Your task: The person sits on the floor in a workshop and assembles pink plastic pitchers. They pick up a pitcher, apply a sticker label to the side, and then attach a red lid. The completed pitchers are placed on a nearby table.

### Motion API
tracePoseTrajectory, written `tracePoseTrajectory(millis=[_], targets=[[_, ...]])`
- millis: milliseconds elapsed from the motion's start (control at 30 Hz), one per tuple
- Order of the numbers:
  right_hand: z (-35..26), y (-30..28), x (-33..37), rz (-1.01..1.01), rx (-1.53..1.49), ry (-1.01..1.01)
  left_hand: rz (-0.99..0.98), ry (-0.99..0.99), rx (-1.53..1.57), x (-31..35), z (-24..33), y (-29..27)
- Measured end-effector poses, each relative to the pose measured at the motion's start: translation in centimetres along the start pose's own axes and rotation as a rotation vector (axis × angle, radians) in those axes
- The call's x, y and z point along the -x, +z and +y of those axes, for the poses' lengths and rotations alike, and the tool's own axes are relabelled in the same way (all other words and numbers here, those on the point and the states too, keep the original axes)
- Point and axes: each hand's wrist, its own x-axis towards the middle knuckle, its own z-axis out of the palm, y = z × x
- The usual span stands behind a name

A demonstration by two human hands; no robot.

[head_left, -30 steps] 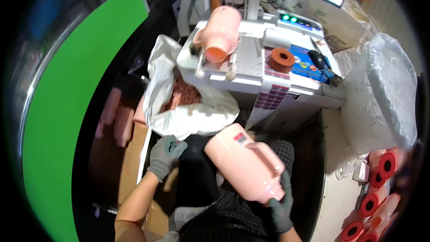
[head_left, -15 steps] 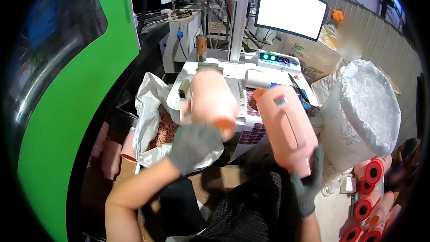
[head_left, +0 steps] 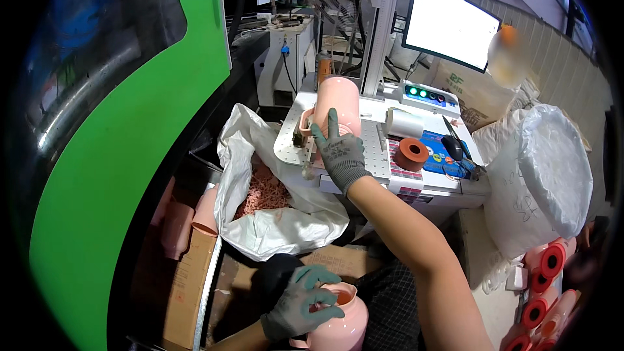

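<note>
Left hand (head_left: 292, 305), in a grey-green knitted glove, is curled around the rim and neck of a glossy pink round-bodied jug (head_left: 344, 333), fingers bent, part of the mouth visible beyond them. Jug stands mouth up at the person's lap, beside dark checked cloth (head_left: 398, 299); its handle shows at the lower left.

Right hand (head_left: 343, 156), gloved alike, reaches forward with index finger and thumb spread apart, touching a second glossy pink jug with a side handle (head_left: 339, 96). The remaining fingers are partly hidden; cannot tell whether they close on its neck. Second jug lies on its side over a white perforated metal plate (head_left: 372, 144), handle to the left, neck end toward the person.

Right of the plate: a white cylindrical roll (head_left: 404, 122), a reddish-brown ring-shaped roll (head_left: 411, 154) and a black computer mouse (head_left: 452, 147) near a blue patterned mat (head_left: 433, 140). Behind these, a white control box with green-lit buttons (head_left: 426, 95); above it, a bright flat monitor (head_left: 448, 23).

Below the plate, left: an open white woven sack (head_left: 296, 229) containing pink curled shavings (head_left: 263, 194). Further left, pink vessels (head_left: 175, 229) near a brown cardboard box (head_left: 182, 289). Far right: a tall white bag of clear plastic (head_left: 513, 195), with red-ringed pink vessels (head_left: 535, 313) below.
</note>
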Motion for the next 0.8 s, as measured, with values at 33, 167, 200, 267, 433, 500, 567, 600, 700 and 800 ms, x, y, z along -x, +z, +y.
tracePoseTrajectory(millis=[33,167,200,267,433,500,567,600,700,800], targets=[[-0.2,0.2,-0.5,-0.03,0.015,0.012,-0.025,0.024,0.093,0.0,-0.3,-0.3],[-0.1,1.4,-0.9,0.03,0.036,0.04,-0.08,0.011,0.266,-0.3,-0.3,0.2],[0.6,3.3,-0.4,0.119,-0.232,0.116,-0.131,0.18,0.183,-1.7,-0.6,-0.1],[0.6,4.5,-0.2,0.277,-0.447,0.126,-0.317,0.089,0.226,-2.8,-0.6,-0.8],[0.7,-4.0,9.5,0.363,-0.542,-0.12,-0.525,-0.16,0.512,-3.7,-0.4,-1.7],[3.2,-2.9,19.0,0.48,-0.577,-0.051,-0.476,-0.25,0.479,-2.2,-2.1,-1.8],[6.5,-2.4,31.0,0.379,-0.589,0.176,-0.528,-0.124,0.617,-2.9,-1.4,-0.9],[8.0,-2.8,37.8,0.344,-0.546,0.315,-0.45,-0.175,0.541,-3.5,0.1,-0.8],[9.4,-7.4,53.0,0.235,-0.37,0.787,0.008,-0.624,0.167,-3.6,-3.3,2.2],[12.9,-11.8,62.8,0.383,-0.203,1.095,0.015,-0.46,0.162,-4.3,-1.0,4.4]])
